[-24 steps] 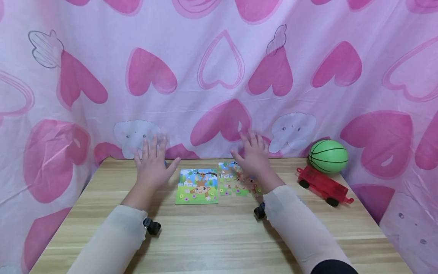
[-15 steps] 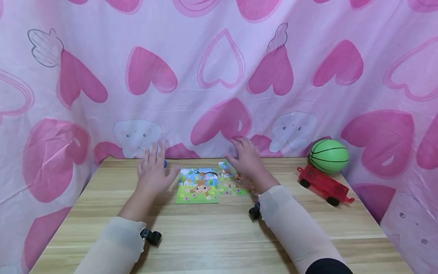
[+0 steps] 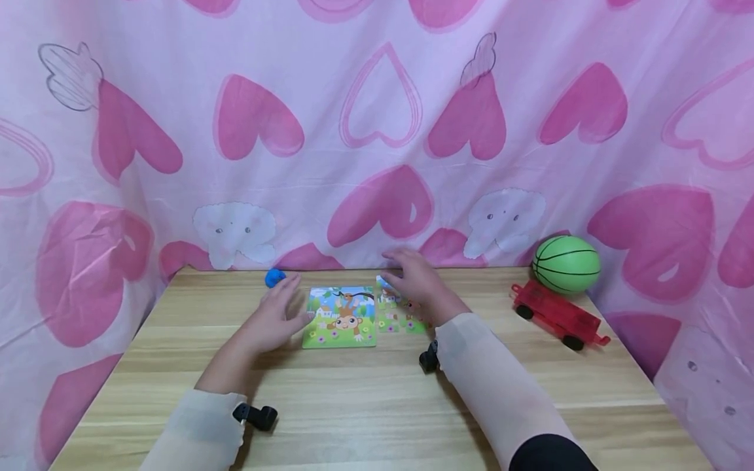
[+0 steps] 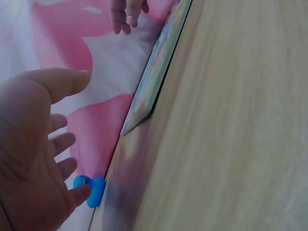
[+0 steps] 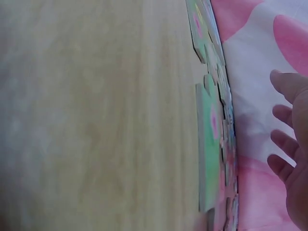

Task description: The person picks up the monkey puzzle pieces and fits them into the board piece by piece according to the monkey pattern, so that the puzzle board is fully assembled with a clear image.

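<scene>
A square monkey picture board (image 3: 341,320) lies flat near the middle of the table. Just right of it are several loose jigsaw pieces (image 3: 388,323) with a matching picture, partly covered by my right hand (image 3: 421,282). That hand hovers over the pieces, fingers loosely bent, holding nothing. My left hand (image 3: 272,317) is at the board's left edge, its thumb pointing toward the board and its fingers relaxed with nothing in them. The left wrist view shows the left palm and fingers (image 4: 61,142) apart from the board's edge (image 4: 154,82).
Behind my left hand, at the table's back edge, is a small blue toy (image 3: 274,278). A green ball (image 3: 567,264) and a red toy wagon (image 3: 556,315) stand at the right. A pink heart-print curtain (image 3: 377,131) hangs behind the wooden table (image 3: 353,405).
My left hand has come back and turned inward toward the board, uncovering the blue toy. The right hand has shifted left and lower over the jigsaw pieces, its fingers less spread.
</scene>
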A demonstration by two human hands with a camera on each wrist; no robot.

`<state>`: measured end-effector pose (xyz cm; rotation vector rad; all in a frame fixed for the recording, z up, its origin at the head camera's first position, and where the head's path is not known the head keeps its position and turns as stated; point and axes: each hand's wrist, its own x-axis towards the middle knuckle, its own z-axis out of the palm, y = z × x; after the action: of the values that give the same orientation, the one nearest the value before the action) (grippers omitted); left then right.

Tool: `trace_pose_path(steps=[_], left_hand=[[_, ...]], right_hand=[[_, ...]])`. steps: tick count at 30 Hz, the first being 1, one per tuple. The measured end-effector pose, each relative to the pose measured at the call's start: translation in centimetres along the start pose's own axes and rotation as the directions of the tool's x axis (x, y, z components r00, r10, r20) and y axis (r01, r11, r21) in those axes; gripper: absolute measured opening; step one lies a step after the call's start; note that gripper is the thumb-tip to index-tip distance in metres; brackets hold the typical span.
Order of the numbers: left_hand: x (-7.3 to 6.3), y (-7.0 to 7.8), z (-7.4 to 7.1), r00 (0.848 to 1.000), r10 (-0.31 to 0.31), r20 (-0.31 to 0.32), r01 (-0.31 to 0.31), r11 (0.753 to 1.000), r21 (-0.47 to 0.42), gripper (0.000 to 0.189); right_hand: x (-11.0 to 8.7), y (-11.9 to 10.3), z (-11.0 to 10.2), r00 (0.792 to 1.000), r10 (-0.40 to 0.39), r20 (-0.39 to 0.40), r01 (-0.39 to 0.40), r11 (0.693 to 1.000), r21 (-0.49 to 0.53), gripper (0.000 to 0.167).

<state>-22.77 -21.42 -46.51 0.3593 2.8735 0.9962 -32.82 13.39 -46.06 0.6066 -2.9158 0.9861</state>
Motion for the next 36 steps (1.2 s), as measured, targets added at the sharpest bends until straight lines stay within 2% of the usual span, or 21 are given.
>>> trace_pose_path(steps=[3,5,10,15,18,22,29,36], left_hand=[[-0.1,-0.3,0.2,0.999,0.018,0.029,-0.018,1.000,-0.005,0.091],[-0.2,-0.4,0.3,0.998,0.034,0.051,-0.034,0.999,-0.001,0.091],[-0.4,-0.6,0.4,0.992,0.040,0.123,-0.044,0.999,0.024,0.088],[-0.4,-0.8,0.6,0.986,0.041,0.163,-0.050,0.998,0.049,0.084],[-0.3,-0.9,0.6,0.984,0.036,0.175,-0.047,0.997,0.054,0.084],[-0.3,-0.9,0.6,0.981,0.037,0.191,-0.049,0.997,0.058,0.082],[-0.4,-0.9,0.7,0.974,0.042,0.223,-0.059,0.996,0.071,0.081],[-0.4,-1.0,0.7,0.970,-0.002,0.242,-0.021,0.996,0.092,0.081]], right_hand=[[0.2,0.1,0.3,0.998,0.037,0.042,-0.041,0.994,0.104,0.055],[0.4,0.3,0.4,0.997,0.040,0.068,-0.049,0.989,0.137,0.054],[0.7,0.6,0.5,0.994,0.020,0.110,-0.039,0.985,0.170,0.053],[0.8,0.9,0.5,0.990,0.046,0.136,-0.072,0.978,0.196,0.048],[0.8,1.1,0.4,0.988,0.052,0.143,-0.079,0.978,0.193,0.046],[0.8,1.6,0.5,0.988,0.046,0.145,-0.066,0.989,0.134,0.043],[1.0,1.8,0.7,0.979,0.126,0.163,-0.144,0.985,0.098,0.046],[1.2,1.5,0.8,0.978,0.132,0.160,-0.140,0.989,0.040,0.045]])
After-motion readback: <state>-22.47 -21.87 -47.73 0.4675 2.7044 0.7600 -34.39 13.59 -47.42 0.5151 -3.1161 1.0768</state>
